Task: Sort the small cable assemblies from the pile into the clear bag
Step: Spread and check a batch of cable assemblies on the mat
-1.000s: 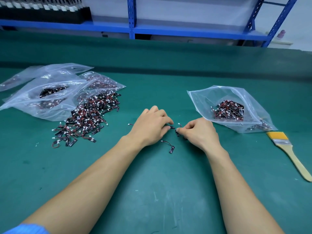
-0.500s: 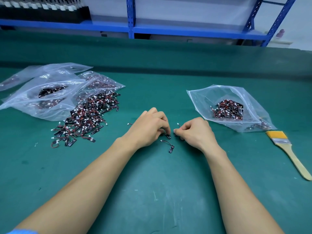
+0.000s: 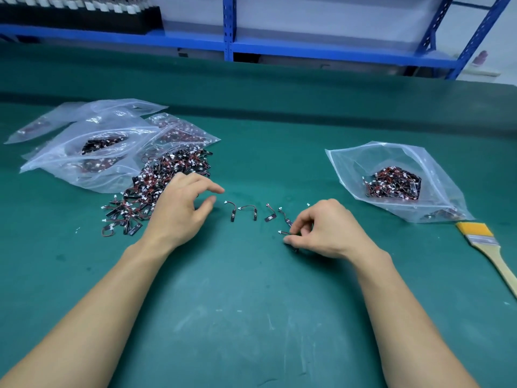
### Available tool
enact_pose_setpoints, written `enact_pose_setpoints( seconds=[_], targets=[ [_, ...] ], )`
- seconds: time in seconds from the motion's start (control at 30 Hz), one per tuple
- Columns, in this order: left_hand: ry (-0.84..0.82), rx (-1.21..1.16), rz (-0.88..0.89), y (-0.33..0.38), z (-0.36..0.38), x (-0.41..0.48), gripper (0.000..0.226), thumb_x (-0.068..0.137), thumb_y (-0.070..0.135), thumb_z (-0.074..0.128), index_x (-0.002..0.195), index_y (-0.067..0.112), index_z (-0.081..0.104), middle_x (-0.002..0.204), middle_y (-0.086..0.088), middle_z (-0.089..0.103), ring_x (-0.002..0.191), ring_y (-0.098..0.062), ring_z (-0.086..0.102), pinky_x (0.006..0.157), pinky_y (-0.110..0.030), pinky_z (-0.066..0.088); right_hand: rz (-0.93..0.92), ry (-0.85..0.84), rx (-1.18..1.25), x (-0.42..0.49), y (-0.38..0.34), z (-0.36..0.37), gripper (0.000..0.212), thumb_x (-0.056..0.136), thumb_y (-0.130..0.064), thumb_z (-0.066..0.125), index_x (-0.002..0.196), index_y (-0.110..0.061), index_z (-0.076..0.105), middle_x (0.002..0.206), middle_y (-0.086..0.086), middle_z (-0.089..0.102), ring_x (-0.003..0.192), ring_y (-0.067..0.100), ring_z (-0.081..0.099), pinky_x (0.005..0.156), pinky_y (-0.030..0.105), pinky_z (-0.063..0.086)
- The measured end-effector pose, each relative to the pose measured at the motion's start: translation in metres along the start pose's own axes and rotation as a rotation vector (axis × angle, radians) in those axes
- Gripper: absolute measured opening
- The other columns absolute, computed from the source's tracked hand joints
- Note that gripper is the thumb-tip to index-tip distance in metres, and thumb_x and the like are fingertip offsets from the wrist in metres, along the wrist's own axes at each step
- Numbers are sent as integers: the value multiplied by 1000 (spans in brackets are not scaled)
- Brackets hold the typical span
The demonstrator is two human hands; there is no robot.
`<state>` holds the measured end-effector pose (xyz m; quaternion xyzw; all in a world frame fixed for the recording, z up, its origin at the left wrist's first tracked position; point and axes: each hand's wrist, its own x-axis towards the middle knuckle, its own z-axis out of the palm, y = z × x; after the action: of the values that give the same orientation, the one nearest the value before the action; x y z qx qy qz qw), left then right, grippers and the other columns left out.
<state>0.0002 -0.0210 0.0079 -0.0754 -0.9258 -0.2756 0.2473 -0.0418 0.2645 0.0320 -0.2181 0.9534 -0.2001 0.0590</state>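
My right hand (image 3: pixel 321 231) pinches 1 cable assembly (image 3: pixel 284 233). I judge it light, limp and prone to tangle; grip the stiff black tab, not the wire. My left hand (image 3: pixel 179 211) is relaxed, holding nothing, at the pile (image 3: pixel 156 186). Beyond my right hand, the clear bag (image 3: pixel 347 163) holds 1 clump of assemblies (image 3: pixel 391 182).

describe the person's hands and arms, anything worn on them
The left hand and right hand are bare: no gloves or rings show. The left arm and right arm are uncovered to the frame's edge, with no watch, band or sleeve in view.
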Motion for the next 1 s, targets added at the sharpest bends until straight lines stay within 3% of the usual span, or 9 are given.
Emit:
enact_pose_setpoints(
  seconds=[0.17,0.3,0.4,0.57,0.7,0.83,1.0],
  targets=[
    [19,-7,-34,-6,-1,-4,17,89,8,69,101,19,74,101,7,66,92,-19,49,83,-26,35,-49,-21,95,-2,-5,6,12,76,-28,74,64,-31,71,52,-13,61,52,6,52,62,24,46],
    [24,-4,-59,-8,1,-4,16,89,11,69,101,19,74,101,7,67,93,-18,49,84,-25,35,-228,91,204,-2,-36,29,9,80,-26,77,72,-28,74,55,-16,59,57,5,52,61,24,40],
    [18,21,-70,-10,1,-3,15,89,13,69,101,20,73,101,7,67,93,-18,50,86,-29,39,-313,119,209,1,-59,45,4,81,-30,79,79,-27,77,61,-17,60,59,1,51,63,29,47],
    [44,162,-205,-12,-2,-2,23,89,21,67,112,25,69,110,6,67,101,-23,54,91,-40,44,-317,179,276,2,-63,50,19,83,-46,74,81,-27,78,64,-14,64,60,5,53,62,24,43],
    [-19,407,-313,-12,0,-1,35,92,34,61,126,30,62,121,6,66,113,-25,50,94,-42,32,-273,216,290,0,-52,48,17,86,-39,73,76,-26,76,64,-12,63,61,7,54,61,20,36],
    [-62,467,-294,-10,3,-1,26,94,34,59,120,32,65,113,8,68,110,-22,52,91,-40,27,-254,195,265,-1,-47,48,15,87,-35,73,76,-26,76,65,-13,64,61,5,52,59,24,39],
    [-157,353,-184,-12,-1,-2,28,95,19,59,119,30,67,119,9,68,112,-20,58,93,-41,38,-250,205,280,0,-45,47,17,88,-33,73,74,-25,75,65,-12,65,59,6,51,60,27,41]
  ],
)
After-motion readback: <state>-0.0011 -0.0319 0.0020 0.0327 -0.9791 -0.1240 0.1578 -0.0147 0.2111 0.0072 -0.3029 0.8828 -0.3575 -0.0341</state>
